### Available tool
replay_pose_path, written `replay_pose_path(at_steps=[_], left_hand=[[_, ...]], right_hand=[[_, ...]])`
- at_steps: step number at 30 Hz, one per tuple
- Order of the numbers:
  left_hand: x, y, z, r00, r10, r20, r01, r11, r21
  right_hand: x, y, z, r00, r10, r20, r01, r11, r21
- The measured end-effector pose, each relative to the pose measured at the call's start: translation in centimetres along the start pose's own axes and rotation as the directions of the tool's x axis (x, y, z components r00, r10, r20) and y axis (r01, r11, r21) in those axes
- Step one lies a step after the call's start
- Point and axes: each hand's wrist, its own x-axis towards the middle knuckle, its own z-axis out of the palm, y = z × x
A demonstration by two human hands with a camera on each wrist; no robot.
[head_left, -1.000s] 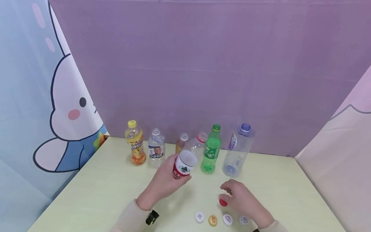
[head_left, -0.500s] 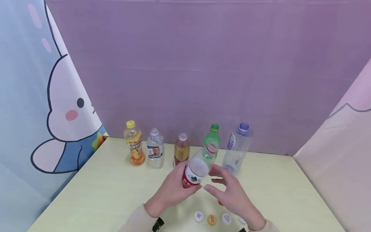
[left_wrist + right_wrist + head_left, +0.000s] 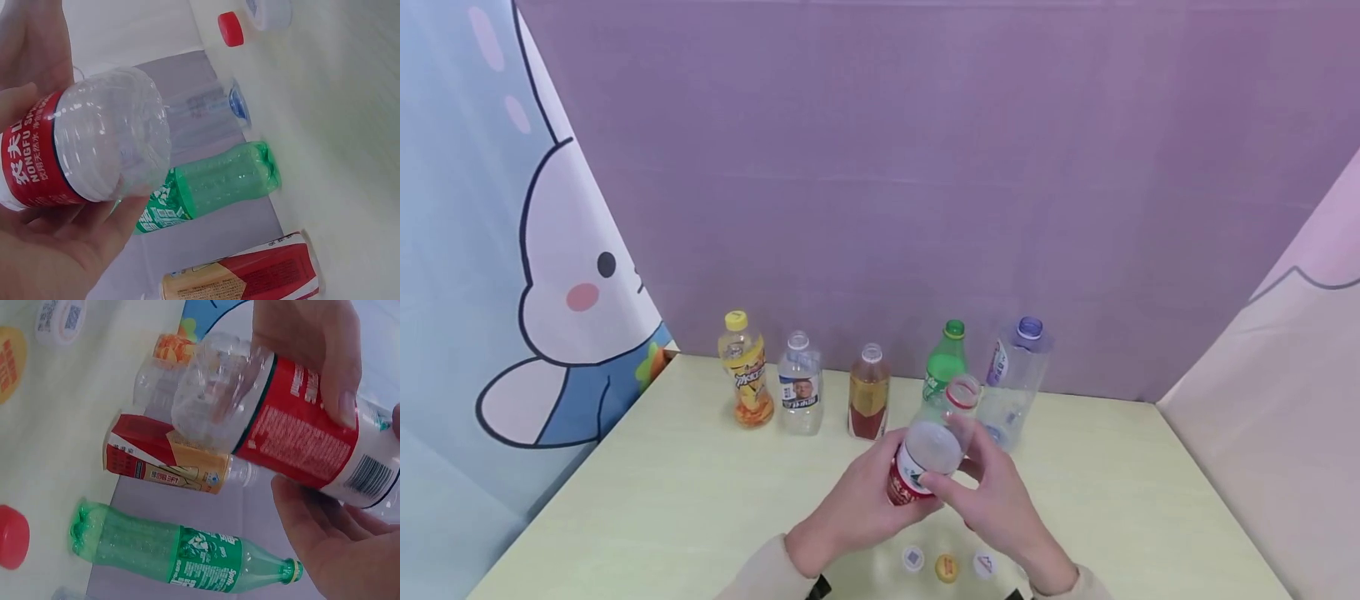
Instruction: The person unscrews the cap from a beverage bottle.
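A clear plastic water bottle point(image 3: 934, 446) with a red and white label is held tilted above the table, its uncapped, red-ringed mouth pointing away and to the right. My left hand point(image 3: 865, 492) grips the bottle around its labelled lower part. From the right, my right hand point(image 3: 1000, 504) holds the same bottle, thumb over the label and fingers against the far side. The left wrist view shows the base of the water bottle point(image 3: 112, 134) close up. A red cap point(image 3: 230, 29) lies on the table, nearly hidden behind my right hand in the head view.
Along the back stand a yellow-capped tea bottle point(image 3: 747, 375), a small clear bottle point(image 3: 801, 392), an amber bottle point(image 3: 868, 396), a green soda bottle point(image 3: 946, 362) and a large clear bottle point(image 3: 1018, 367). White caps point(image 3: 913, 558) and a yellow cap point(image 3: 947, 568) lie at the front.
My left hand has carried the water bottle rightward and slightly nearer. My right hand has left the spot by the red cap, moved up-left and taken hold of the bottle.
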Motion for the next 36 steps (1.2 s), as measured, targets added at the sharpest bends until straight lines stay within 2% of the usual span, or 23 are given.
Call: replay_pose_path(at_steps=[4, 8, 12, 18, 21, 24, 27, 29, 33, 36], left_hand=[[-0.5, 0.1, -0.2, 0.999, -0.002, 0.044, 0.0, 1.0, 0.028], [-1.0, 0.1, -0.6, 0.998, 0.045, 0.049, -0.05, 0.993, 0.107], [-1.2, 0.0, -1.3, 0.996, 0.093, -0.004, -0.09, 0.976, 0.197], [-1.1, -0.8, -2.8, 0.983, 0.158, -0.091, -0.129, 0.955, 0.268], [-1.2, -1.6, -3.6, 0.976, 0.154, -0.155, -0.106, 0.954, 0.281], [-1.4, -2.7, -4.6, 0.966, 0.125, -0.225, -0.054, 0.953, 0.298], [-1.5, -4.0, -5.6, 0.944, 0.128, -0.304, -0.024, 0.946, 0.325], [-1.5, -4.7, -6.3, 0.92, 0.146, -0.363, -0.013, 0.939, 0.343], [-1.3, -5.9, -8.0, 0.861, 0.208, -0.465, -0.03, 0.932, 0.361], [-1.2, -6.6, -9.2, 0.806, 0.268, -0.527, -0.057, 0.923, 0.381]], right_hand=[[-0.4, -0.2, -0.6, 1.0, -0.001, -0.001, 0.001, 1.0, -0.025], [-0.9, -0.3, -1.5, 0.999, 0.033, -0.025, -0.034, 0.997, -0.071], [-1.4, -0.4, -2.8, 0.995, 0.087, -0.055, -0.094, 0.988, -0.12], [-1.4, 0.6, -5.1, 0.992, 0.08, -0.102, -0.099, 0.976, -0.196], [-1.3, 1.4, -6.5, 0.99, 0.058, -0.126, -0.087, 0.967, -0.239], [-1.2, 2.1, -7.8, 0.988, 0.042, -0.149, -0.082, 0.958, -0.275], [-1.1, 2.8, -9.0, 0.984, 0.052, -0.169, -0.102, 0.948, -0.3], [-1.0, 3.2, -9.8, 0.981, 0.063, -0.184, -0.119, 0.944, -0.309], [-0.6, 4.1, -10.9, 0.972, 0.054, -0.227, -0.127, 0.938, -0.324], [-0.3, 4.9, -11.5, 0.966, 0.022, -0.258, -0.115, 0.93, -0.349]])
